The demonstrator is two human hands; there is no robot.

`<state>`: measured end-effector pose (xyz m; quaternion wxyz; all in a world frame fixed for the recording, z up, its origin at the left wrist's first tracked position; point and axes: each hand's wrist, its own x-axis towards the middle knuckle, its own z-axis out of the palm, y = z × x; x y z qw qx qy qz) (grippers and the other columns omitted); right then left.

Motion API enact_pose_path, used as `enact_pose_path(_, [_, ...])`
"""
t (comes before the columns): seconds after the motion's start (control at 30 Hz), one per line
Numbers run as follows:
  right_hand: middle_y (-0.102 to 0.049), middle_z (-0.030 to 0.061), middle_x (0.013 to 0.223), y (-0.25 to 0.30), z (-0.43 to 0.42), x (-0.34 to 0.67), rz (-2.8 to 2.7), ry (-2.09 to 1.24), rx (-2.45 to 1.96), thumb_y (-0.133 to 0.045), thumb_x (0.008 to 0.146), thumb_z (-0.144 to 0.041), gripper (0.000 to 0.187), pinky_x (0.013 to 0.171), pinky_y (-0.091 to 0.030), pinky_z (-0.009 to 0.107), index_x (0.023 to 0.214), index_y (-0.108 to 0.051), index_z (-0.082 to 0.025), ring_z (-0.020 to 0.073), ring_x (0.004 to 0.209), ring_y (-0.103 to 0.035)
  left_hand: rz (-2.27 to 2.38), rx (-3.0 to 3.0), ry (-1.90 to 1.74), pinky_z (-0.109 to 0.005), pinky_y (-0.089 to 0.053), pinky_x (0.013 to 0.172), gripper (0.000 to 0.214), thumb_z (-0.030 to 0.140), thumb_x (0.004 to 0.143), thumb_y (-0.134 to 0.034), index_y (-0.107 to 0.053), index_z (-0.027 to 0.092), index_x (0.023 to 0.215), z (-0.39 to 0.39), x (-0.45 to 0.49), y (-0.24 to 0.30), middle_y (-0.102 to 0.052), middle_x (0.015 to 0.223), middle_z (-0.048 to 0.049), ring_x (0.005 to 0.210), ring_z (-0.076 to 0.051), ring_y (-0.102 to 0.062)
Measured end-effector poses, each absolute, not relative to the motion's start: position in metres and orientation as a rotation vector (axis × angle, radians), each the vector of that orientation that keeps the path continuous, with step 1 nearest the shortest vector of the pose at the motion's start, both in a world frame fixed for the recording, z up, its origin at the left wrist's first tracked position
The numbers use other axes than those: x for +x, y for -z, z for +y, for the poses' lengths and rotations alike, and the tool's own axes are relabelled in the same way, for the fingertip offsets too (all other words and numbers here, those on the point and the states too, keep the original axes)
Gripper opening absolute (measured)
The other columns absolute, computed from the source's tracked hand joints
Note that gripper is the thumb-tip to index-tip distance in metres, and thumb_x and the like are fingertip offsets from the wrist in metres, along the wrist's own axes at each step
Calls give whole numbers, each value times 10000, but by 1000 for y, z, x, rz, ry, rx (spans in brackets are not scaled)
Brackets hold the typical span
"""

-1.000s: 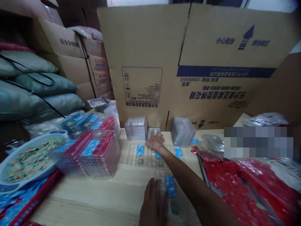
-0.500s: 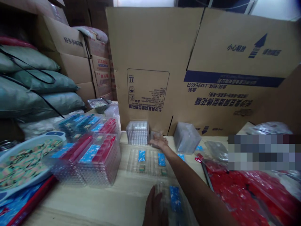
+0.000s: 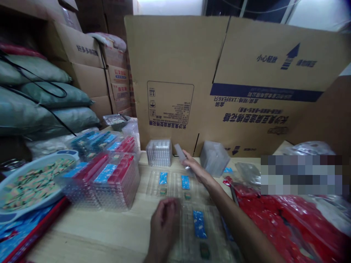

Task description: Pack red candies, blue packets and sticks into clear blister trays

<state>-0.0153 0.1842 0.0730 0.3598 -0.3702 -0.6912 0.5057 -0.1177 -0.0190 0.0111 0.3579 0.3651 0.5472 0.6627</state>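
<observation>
At the back of the table my right hand point(image 3: 190, 162) grips a thin, translucent plastic piece point(image 3: 180, 152), tilted up; its exact kind is unclear. My left hand point(image 3: 165, 215) is above the near table, blurred, its fingers curled; whether they hold anything is hidden. Just right of it lies a clear compartment tray point(image 3: 188, 230) with a blue packet point(image 3: 199, 223) and a small layered block point(image 3: 204, 250) in it. Beyond, other clear trays point(image 3: 153, 188) lie flat, each with a blue packet point(image 3: 163, 178) and a small block.
Upright stacks of clear trays point(image 3: 159, 153) stand against a cardboard sheet point(image 3: 164, 47). Filled trays point(image 3: 117, 188) with red and blue packets are piled left, beside a light-blue basin point(image 3: 73, 155) of layered pieces. Red packets point(image 3: 263, 219) fill the right side.
My right hand has lifted the translucent plastic piece slightly off the back of the table. My left hand has moved left and away from the near tray.
</observation>
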Motion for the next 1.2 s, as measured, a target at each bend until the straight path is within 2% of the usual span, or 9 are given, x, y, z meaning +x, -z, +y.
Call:
enact_pose_path(0.13, [-407, 16, 1531, -65, 106, 5, -1705, -1669, -609, -615, 792, -464, 802, 1142, -284, 489, 1522, -324, -303, 301, 1386, -386, 900, 504, -1751, -203, -527, 666, 408, 451, 667, -842, -709, 130, 882, 11, -125, -69, -687, 796, -32, 703, -117, -630])
enact_pose_path(0.3, [-238, -25, 1610, -46, 46, 24, -1706, -1550, -660, -642, 822, -566, 804, 1203, -167, 470, 1523, -314, -345, 275, 1486, -178, 761, 355, -1641, -162, -510, 588, 387, 317, 585, -915, -712, 103, 836, 7, -106, -71, -681, 743, -20, 628, -84, -610])
enact_pose_path(0.5, [-198, 4, 1624, -38, 28, 34, -1712, -1536, -697, -620, 850, -573, 840, 1223, -105, 459, 1552, -235, -317, 251, 1497, -139, 792, 240, -1618, -167, -515, 608, 457, 302, 483, -956, -725, 109, 826, -9, -92, -57, -697, 761, -27, 652, -93, -626])
enact_pose_path(0.63, [-205, 16, 1622, -37, 16, 31, -1715, -1518, -681, -611, 861, -548, 829, 1221, -120, 458, 1554, -228, -304, 252, 1492, -162, 850, 290, -1616, -174, -484, 591, 455, 334, 506, -943, -719, 118, 839, -17, -91, -57, -678, 742, -18, 629, -89, -598])
enact_pose_path(0.83, [-312, -3, 1582, -29, 12, 30, -1577, -1387, -788, -676, 790, -478, 792, 1198, -205, 466, 1502, -366, -321, 284, 1462, -244, 1012, 654, -1595, -167, -389, 533, 350, 438, 716, -803, -649, 124, 740, -19, -104, -60, -576, 615, 16, 552, -67, -491])
enact_pose_path(0.93, [-435, 2, 1512, -33, 25, 42, -1330, -1401, -795, -619, 797, -488, 767, 1144, -320, 460, 1500, -374, -302, 293, 1403, -363, 1059, 665, -1535, -184, -403, 549, 329, 408, 705, -793, -601, 140, 690, 4, -118, -58, -568, 634, 15, 556, -79, -500])
enact_pose_path(1.03, [-525, 7, 1440, -40, 38, 63, -1244, -1328, -828, -615, 791, -486, 772, 1144, -316, 459, 1498, -377, -288, 289, 1373, -409, 1183, 643, -1442, -216, -413, 536, 274, 311, 686, -784, -582, 135, 623, 36, -131, -51, -570, 609, -8, 529, -103, -512])
enact_pose_path(1.13, [-449, -2, 1505, -44, 37, 82, -1301, -1273, -872, -613, 809, -495, 777, 1177, -258, 465, 1512, -345, -305, 281, 1424, -334, 1296, 662, -1454, -203, -328, 475, 257, 207, 685, -759, -550, 146, 549, 54, -138, -44, -495, 497, 27, 456, -92, -441])
enact_pose_path(1.2, [-331, -15, 1576, -41, 29, 90, -1379, -1274, -909, -597, 840, -507, 771, 1191, -225, 476, 1529, -302, -325, 281, 1460, -259, 1372, 674, -1536, -185, -291, 477, 195, 164, 673, -762, -580, 149, 605, 51, -136, -42, -477, 497, 58, 468, -82, -416])
